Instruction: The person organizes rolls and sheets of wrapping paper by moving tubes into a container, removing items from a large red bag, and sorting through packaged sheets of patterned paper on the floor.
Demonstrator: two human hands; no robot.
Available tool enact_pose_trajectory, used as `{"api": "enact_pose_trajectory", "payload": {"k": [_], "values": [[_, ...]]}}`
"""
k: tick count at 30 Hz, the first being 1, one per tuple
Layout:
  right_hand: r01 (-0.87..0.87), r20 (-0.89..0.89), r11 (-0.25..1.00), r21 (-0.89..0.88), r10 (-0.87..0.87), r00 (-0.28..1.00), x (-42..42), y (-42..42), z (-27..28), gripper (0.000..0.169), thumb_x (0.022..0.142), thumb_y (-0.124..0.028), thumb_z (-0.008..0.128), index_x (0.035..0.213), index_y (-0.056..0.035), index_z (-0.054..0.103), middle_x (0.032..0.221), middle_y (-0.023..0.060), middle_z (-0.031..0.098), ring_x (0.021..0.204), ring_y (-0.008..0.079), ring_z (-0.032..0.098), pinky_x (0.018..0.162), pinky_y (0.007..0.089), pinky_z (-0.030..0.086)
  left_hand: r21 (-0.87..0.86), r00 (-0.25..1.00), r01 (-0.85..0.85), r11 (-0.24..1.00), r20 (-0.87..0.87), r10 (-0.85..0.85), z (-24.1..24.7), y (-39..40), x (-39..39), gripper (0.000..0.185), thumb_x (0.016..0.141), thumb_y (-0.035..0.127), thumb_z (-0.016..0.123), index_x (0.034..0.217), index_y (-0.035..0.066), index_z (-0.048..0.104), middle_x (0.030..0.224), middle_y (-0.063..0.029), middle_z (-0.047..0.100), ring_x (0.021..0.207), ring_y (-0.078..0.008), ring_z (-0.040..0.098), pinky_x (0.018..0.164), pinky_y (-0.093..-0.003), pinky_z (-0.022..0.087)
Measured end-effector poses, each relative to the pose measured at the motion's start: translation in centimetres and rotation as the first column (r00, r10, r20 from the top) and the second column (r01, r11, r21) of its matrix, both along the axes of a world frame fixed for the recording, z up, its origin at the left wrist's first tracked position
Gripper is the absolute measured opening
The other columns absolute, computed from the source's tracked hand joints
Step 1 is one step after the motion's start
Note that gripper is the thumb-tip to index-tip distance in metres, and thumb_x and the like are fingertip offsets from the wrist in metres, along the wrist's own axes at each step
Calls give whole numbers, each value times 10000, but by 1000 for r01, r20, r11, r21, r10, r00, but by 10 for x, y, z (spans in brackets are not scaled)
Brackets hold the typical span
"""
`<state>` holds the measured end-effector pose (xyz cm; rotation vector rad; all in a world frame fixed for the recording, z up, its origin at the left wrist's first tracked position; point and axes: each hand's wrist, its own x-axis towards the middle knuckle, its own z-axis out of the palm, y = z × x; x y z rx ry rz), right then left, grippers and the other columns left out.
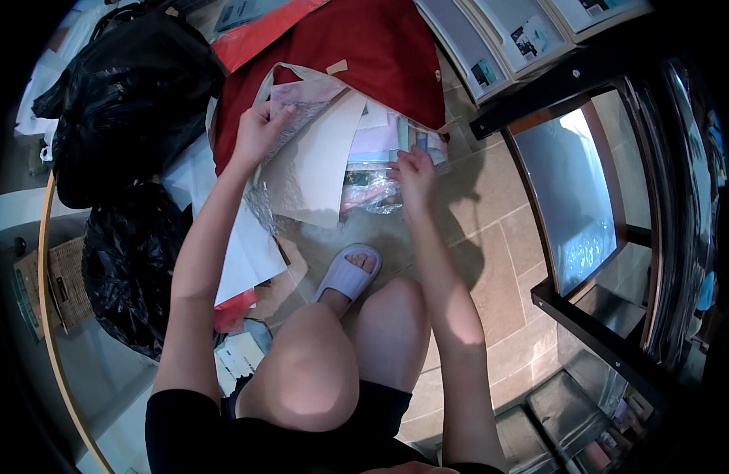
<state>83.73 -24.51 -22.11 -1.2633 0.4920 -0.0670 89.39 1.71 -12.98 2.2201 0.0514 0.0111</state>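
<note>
A large red fabric bag (364, 53) lies with its mouth towards me, with papers and plastic-wrapped items showing in it. My left hand (263, 131) is closed on the edge of a pinkish, patterned sheet (302, 98) at the left side of the mouth. Below that sheet a large cream sheet (317, 169) sticks out of the bag. My right hand (414, 172) is at the right of the mouth, fingers slightly spread, beside pale lilac and blue papers (376, 139) and crinkled clear plastic (376, 198). Whether its fingertips touch them I cannot tell.
Black plastic bags (133, 101) stand at the left. White sheets (246, 260) and a red piece (237, 311) lie beside my left forearm. White drawers (489, 41) are at the top right, a dark-framed rack with a glossy panel (569, 195) at the right. Tiled floor (489, 237) lies between.
</note>
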Motion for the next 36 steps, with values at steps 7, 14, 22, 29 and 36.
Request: {"api": "enact_pose_trajectory", "payload": {"k": [7, 14, 22, 29, 36], "values": [[-328, -119, 940, -93, 316, 941, 41, 15, -10, 219, 856, -38, 539, 1028, 96, 549, 812, 152, 635, 498, 209, 613, 389, 253, 481, 3, 977, -180, 984, 120, 178, -43, -45, -47, 238, 849, 216, 620, 817, -20, 623, 580, -127, 519, 515, -140, 448, 543, -299, 410], [-331, 21, 923, 198, 334, 942, -17, 30, -11, 188, 854, -38, 551, 1018, 54, 556, 926, 89, 617, 705, 155, 614, 501, 276, 529, -110, 925, -297, 949, 214, 314, -48, -48, -48, 216, 860, 200, 615, 890, -12, 645, 636, -108, 594, 564, -107, 487, 577, -269, 426], [-536, -34, 808, 246, 560, 828, -155, -33, -59, 313, 793, -93, 651, 1071, 12, 553, 978, 68, 610, 814, 144, 596, 718, 279, 492, -69, 919, -272, 960, 279, 281, -48, -46, -60, 212, 860, 200, 618, 904, -5, 653, 662, -104, 614, 575, -111, 503, 591, -271, 430], [-342, -138, 908, 243, 381, 914, -97, -14, -59, 321, 739, -81, 684, 1030, 29, 607, 925, 93, 649, 792, 164, 620, 701, 299, 502, 64, 945, -213, 975, 266, 189, -49, -53, -67, 241, 851, 229, 625, 907, -4, 653, 635, -73, 579, 595, -103, 490, 593, -258, 422], [-409, -123, 881, 238, 445, 887, -177, -135, 27, 318, 721, -15, 663, 1031, 35, 612, 917, 97, 657, 823, 166, 633, 718, 290, 503, 127, 760, 35, 991, 641, -109, -41, -84, -126, 136, 836, 69, 573, 955, 4, 570, 876, -150, 584, 771, -255, 565, 709, -309, 439]]}}
